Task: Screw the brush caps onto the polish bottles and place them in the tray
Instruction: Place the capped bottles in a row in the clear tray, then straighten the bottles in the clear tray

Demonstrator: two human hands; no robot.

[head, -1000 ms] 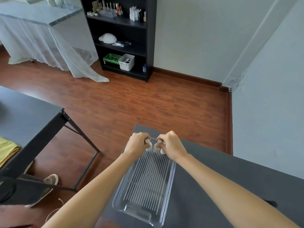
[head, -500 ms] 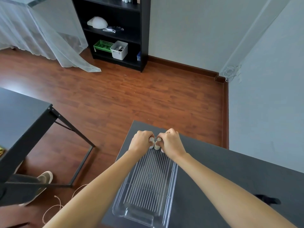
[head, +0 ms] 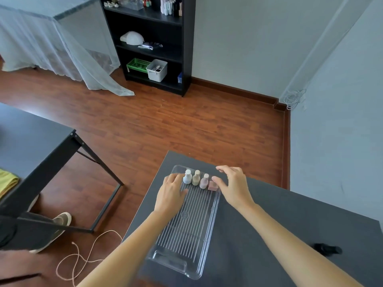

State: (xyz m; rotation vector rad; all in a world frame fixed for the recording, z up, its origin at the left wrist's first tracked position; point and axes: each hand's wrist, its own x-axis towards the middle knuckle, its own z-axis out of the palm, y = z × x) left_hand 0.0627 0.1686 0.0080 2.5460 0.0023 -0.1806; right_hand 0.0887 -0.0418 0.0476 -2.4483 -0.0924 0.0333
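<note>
Bottles in tray, both hands open.

Three capped bottles stand upright in a row at the far end of the clear tray on the desk, a pink block beside them. Left hand and right hand flank the row, fingers spread, gripping nothing.

Three capped bottles, one tray, two hands

Pink bottle cap hidden by right hand; shelf items too small
</note>
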